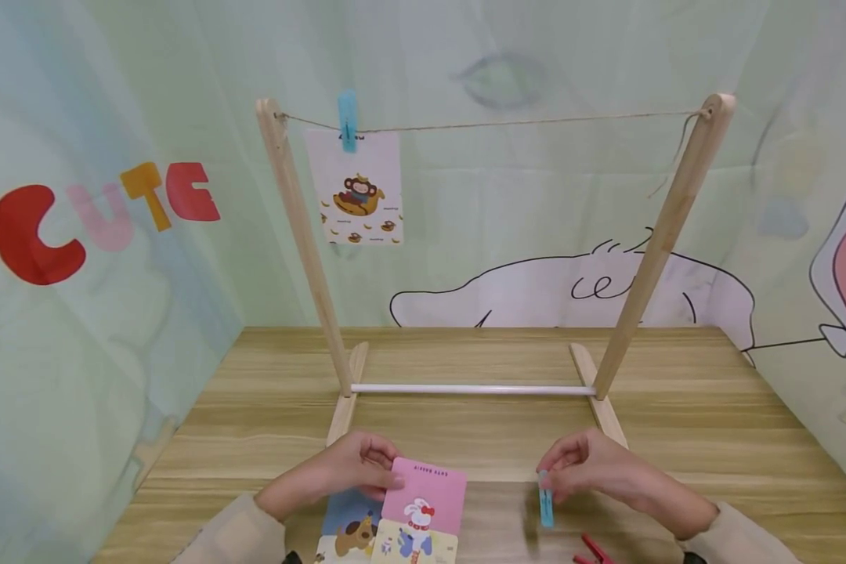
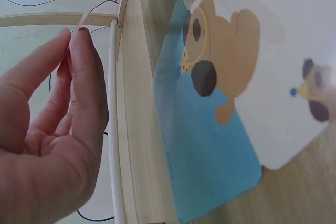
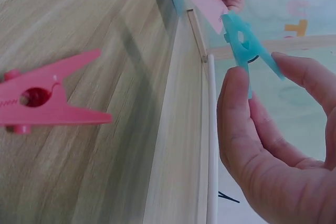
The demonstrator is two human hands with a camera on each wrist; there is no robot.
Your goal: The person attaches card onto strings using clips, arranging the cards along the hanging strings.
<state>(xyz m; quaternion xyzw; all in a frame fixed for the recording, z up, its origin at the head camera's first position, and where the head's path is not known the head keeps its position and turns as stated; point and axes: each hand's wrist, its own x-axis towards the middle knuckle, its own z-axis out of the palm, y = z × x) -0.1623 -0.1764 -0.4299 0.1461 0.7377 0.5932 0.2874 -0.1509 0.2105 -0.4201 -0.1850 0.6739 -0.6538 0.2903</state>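
My left hand (image 1: 363,468) pinches the edge of a pink card (image 1: 433,489) with a white rabbit picture, held up over the table. Below it lies a blue and white dog card (image 2: 210,129), partly covered by the pink one in the head view. In my right hand (image 1: 592,468) a light blue clothespin (image 1: 546,501) is held by its handles between thumb and fingers, its jaw end pointing away from the hand. A red clothespin (image 3: 52,95) lies on the table near the right hand. Between the two hands there is a gap, and card and clothespin are apart.
A wooden frame with two posts (image 1: 659,243) stands on the table (image 1: 479,446), joined low by a white rod (image 1: 472,389). Twine (image 1: 507,124) runs between the post tops. From its left part a monkey card (image 1: 359,188) hangs by another blue clothespin (image 1: 348,121).
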